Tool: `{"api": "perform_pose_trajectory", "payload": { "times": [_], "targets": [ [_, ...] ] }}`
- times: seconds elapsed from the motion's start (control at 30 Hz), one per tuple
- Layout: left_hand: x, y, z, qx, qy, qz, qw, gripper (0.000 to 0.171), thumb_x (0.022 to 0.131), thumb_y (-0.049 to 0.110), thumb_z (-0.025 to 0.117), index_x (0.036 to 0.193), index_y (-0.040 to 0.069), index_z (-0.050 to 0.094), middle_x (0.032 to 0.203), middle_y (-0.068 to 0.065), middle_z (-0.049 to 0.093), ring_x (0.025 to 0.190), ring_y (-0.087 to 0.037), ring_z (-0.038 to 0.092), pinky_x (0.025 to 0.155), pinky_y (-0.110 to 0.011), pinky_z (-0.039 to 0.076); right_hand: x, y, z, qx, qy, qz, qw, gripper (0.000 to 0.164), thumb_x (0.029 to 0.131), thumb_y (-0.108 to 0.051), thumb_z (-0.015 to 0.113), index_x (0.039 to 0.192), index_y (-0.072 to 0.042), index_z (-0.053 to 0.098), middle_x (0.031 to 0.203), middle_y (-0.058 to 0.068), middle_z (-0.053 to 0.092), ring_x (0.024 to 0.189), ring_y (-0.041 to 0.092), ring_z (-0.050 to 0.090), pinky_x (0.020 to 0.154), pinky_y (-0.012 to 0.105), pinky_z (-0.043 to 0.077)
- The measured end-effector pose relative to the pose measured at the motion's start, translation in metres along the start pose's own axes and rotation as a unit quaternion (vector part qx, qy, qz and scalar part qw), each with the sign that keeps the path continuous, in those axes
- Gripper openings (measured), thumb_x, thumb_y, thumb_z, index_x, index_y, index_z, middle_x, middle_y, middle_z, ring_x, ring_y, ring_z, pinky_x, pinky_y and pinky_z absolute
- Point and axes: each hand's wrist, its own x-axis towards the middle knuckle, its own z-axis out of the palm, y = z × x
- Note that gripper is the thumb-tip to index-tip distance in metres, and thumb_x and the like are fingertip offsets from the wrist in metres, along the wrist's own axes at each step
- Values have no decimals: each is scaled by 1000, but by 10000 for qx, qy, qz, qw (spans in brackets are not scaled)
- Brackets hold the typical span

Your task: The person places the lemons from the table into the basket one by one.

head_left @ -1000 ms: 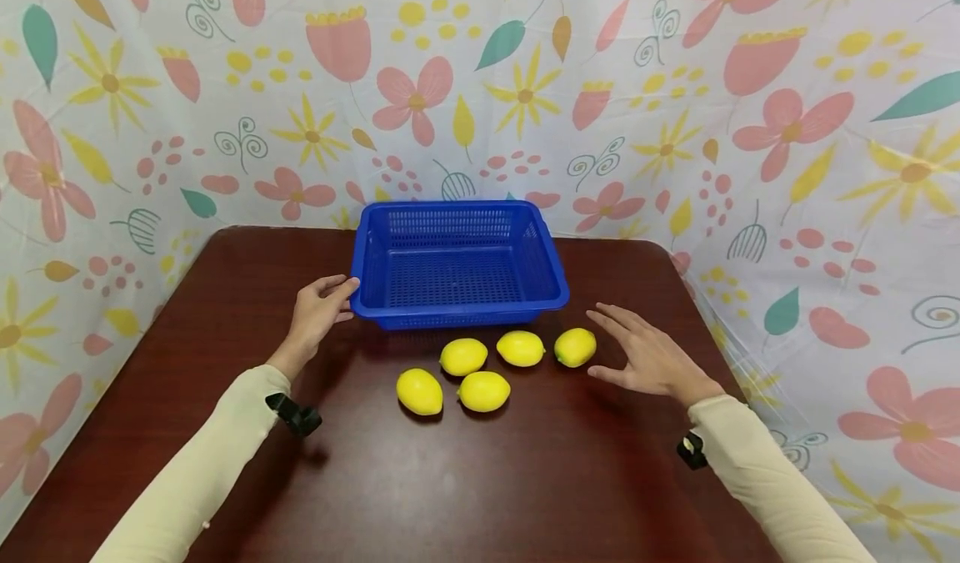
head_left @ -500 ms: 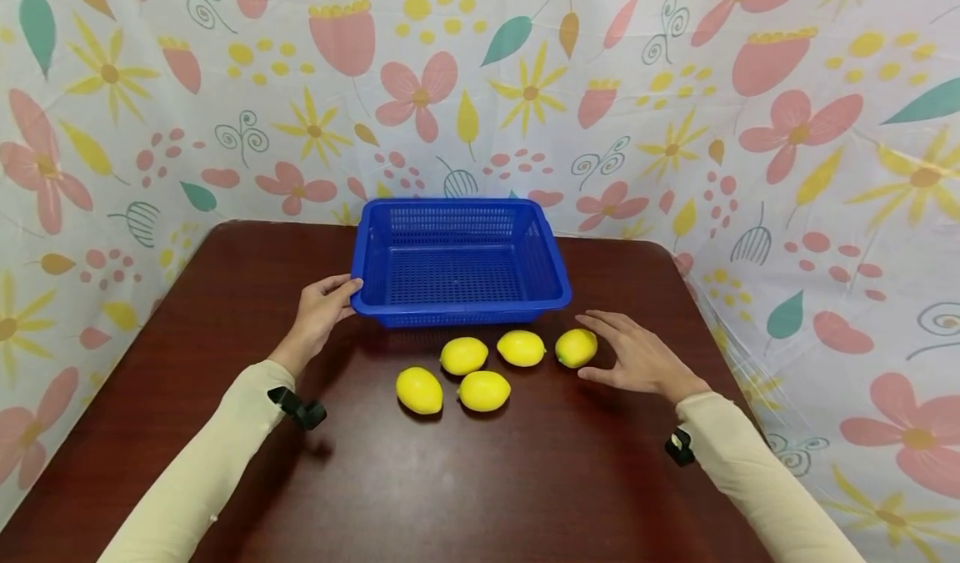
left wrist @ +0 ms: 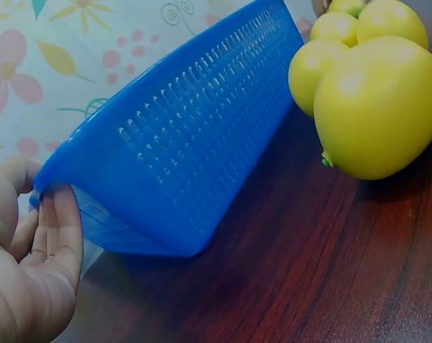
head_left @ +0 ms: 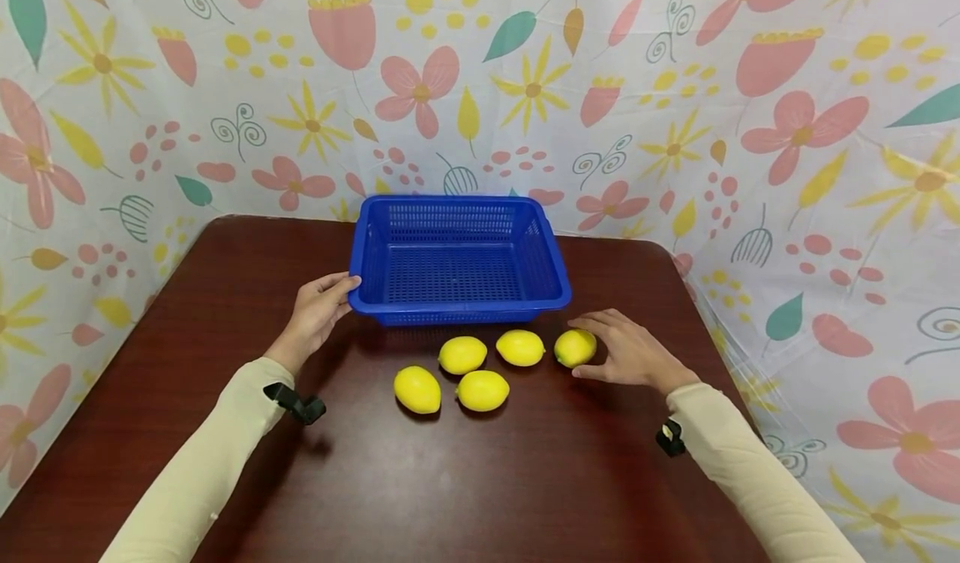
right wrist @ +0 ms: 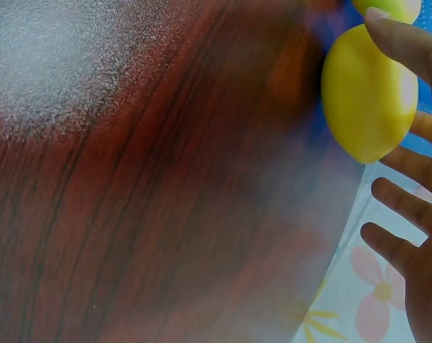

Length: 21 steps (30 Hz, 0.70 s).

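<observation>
My long cream sleeves (head_left: pixel 201 463), softly creased, end at the wrists of my bare left hand (head_left: pixel 313 314) and right hand (head_left: pixel 628 350), each wrist bearing a small, angular black mount (head_left: pixel 306 410).

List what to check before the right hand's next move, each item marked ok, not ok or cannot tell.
1. Basket upright on the table, open side up: ok.
2. Left hand holding the basket's rim: ok, at its near left corner.
3. Right hand lined up with the rightmost lemon: ok, right beside it.
4. Rightmost lemon clear of its neighbour: ok, a gap shows between them.
5. Right hand's grip closed: not ok, fingers spread.
6. Firm contact with the lemon: cannot tell.
</observation>
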Motion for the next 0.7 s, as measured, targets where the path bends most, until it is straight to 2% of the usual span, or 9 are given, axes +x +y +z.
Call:
{"api": "perform_pose_trajectory", "payload": {
  "times": [0.27,0.5,0.7],
  "targets": [
    [-3,1,-2,-98,-128,-7,9999,56,89,22,69,133,-5,47,101,-3,65,88,-10,64,81,-20,53,0,-1,4,-24,64,-143,9999,74,71,-58,77,129,-15,59,121,0,63,114,24,47,96,48,44],
    [-3,-1,-1,-273,-163,22,9995,51,89,20,70,128,-5,49,96,-1,66,83,-9,64,79,-20,54,-3,-2,6,-38,244,-42,9997,71,71,-55,78,126,-14,61,115,0,65,109,25,48,92,46,47],
    [1,-2,-1,-304,-96,21,9995,47,89,19,70,125,-2,50,95,-1,65,81,-8,63,78,-19,54,-4,0,3,28,378,149,9992,72,71,-59,76,125,-15,62,112,-1,65,106,21,49,88,43,48]
  ]
}}
